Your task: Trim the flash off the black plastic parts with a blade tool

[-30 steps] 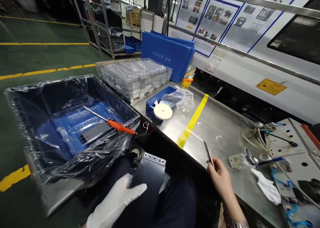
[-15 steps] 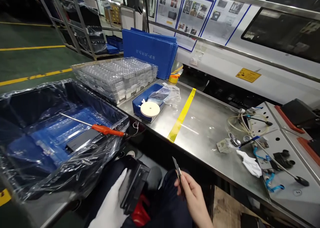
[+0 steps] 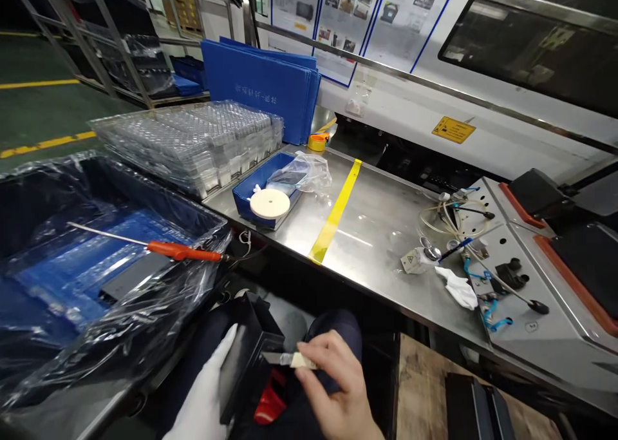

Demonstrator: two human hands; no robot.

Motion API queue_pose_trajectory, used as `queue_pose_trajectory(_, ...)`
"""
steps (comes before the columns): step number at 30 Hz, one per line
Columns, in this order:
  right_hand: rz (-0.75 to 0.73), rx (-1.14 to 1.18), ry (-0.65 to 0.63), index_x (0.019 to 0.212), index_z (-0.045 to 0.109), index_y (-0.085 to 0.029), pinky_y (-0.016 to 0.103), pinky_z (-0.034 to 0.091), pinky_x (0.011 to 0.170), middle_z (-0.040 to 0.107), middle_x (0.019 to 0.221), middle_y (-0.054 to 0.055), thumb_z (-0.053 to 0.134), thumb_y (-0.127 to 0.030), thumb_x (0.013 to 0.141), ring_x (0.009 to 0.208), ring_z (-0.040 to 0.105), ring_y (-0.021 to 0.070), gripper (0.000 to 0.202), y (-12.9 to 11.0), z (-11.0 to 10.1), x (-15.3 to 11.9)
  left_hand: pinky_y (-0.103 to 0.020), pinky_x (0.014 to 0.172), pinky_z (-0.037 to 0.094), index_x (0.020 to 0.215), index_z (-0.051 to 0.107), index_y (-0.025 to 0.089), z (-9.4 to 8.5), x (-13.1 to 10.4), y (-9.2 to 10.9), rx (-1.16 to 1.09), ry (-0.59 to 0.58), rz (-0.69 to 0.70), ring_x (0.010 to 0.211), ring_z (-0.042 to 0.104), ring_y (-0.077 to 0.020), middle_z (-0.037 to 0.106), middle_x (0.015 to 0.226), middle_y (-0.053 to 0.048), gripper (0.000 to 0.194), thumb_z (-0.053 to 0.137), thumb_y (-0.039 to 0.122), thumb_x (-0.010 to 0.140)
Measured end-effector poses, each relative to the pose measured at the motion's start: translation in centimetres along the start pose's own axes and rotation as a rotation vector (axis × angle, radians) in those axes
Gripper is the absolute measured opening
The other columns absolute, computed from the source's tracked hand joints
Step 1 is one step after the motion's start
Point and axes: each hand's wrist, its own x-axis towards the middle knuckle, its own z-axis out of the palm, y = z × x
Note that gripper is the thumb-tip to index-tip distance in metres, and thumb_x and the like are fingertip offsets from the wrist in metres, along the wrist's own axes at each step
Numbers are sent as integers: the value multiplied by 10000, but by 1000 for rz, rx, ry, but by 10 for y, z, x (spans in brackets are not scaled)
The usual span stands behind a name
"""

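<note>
Sitting at steel bench (image 3: pixel 386 234); lined bin (image 3: pixel 96 266) at left, holding one black part and orange-handled tool (image 3: pixel 178 253). Gripping black part (image 3: pixel 246 363) over lap, near centre, in gloved left hand (image 3: pixel 205 401), fingers wrapped under it. Pinching small blade (image 3: pixel 284 359) in bare right hand (image 3: pixel 338 388), tip touching part's edge. Judging trimming as just starting; binning not yet done.

Matt black plastic part (image 3: pixel 246 356); white cloth glove (image 3: pixel 205 395); brushed steel bench (image 3: pixel 386 234); crinkled glossy plastic liner (image 3: pixel 145 311); metal blade (image 3: pixel 282 359).
</note>
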Motion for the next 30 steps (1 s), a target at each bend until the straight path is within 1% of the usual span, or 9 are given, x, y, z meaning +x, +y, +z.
queue_pose_trajectory(2, -28, -17, -11, 1190, 679, -248, 353, 521, 683, 664, 869, 60, 645, -120, 886, 784, 629, 198, 331, 1, 0, -2, -350, 1287, 124, 1514, 346, 138, 0, 1, 6, 111, 12, 17, 1491, 281, -251, 297, 1627, -86, 869, 739, 353, 769)
queue_pose_trajectory(4, -9, -45, 9, 1196, 677, -242, 340, 528, 682, 668, 882, 63, 628, -120, 902, 789, 636, 194, 322, 4, -3, -2, -333, 1284, 130, 1475, 417, 110, 1, 3, 19, 69, 90, -44, 1475, 321, -257, 361, 1596, -101, 852, 786, 317, 735)
queue_pose_trajectory(7, 127, -85, 98, 1136, 706, -243, 297, 549, 713, 690, 922, 63, 600, -147, 944, 828, 669, 181, 239, 7, -17, -2, -281, 1256, 211, 1309, 623, 191, 4, 9, 40, -274, 238, -176, 1446, 379, -248, 552, 1466, -38, 644, 823, 355, 720)
queue_pose_trajectory(9, 212, -79, 108, 1085, 724, -245, 279, 553, 751, 708, 942, 60, 582, -185, 966, 863, 686, 179, 195, 5, -27, -3, -367, 1202, 365, 1202, 696, 211, 5, 13, 49, -508, 256, -292, 1364, 492, -288, 677, 1311, -44, 453, 751, 403, 796)
queue_pose_trajectory(12, 248, -5, -82, 985, 740, -243, 256, 530, 684, 717, 835, 35, 552, -239, 982, 765, 680, 165, 189, -5, -32, -6, -507, 1049, 526, 1202, 703, 229, 6, 18, 56, -878, 124, -482, 1161, 654, -342, 754, 1134, -76, 363, 657, 384, 877)
queue_pose_trajectory(15, 276, 22, -298, 881, 745, -236, 258, 479, 605, 701, 732, 20, 581, -317, 969, 651, 642, 154, 203, -15, -23, -12, -503, 962, 578, 1182, 716, 265, 4, 21, 55, -1143, 13, -586, 1013, 719, -325, 771, 1072, -70, 335, 645, 418, 892)
queue_pose_trajectory(21, 395, 25, -530, 832, 749, -211, 271, 437, 625, 691, 727, 25, 572, -416, 971, 661, 616, 151, 304, -19, -6, -16, -388, 665, 644, 907, 766, 173, 1, 19, 49, -1110, -1, -613, 698, 744, -255, 783, 846, -90, 280, 616, 409, 922)
queue_pose_trajectory(28, 414, 66, -515, 838, 762, -194, 270, 430, 618, 699, 724, 34, 578, -417, 967, 657, 616, 148, 316, -20, -4, -16, -337, 670, 635, 902, 770, 190, 1, 18, 49, -1114, 19, -576, 695, 741, -223, 780, 810, -58, 262, 594, 379, 944)
queue_pose_trajectory(30, 431, 79, -562, 838, 768, -208, 270, 441, 635, 708, 732, 28, 598, -421, 959, 671, 633, 153, 298, -21, -5, -19, -317, 704, 630, 901, 774, 194, 0, 18, 47, -1150, -3, -585, 719, 743, -213, 782, 820, -50, 244, 625, 385, 927)
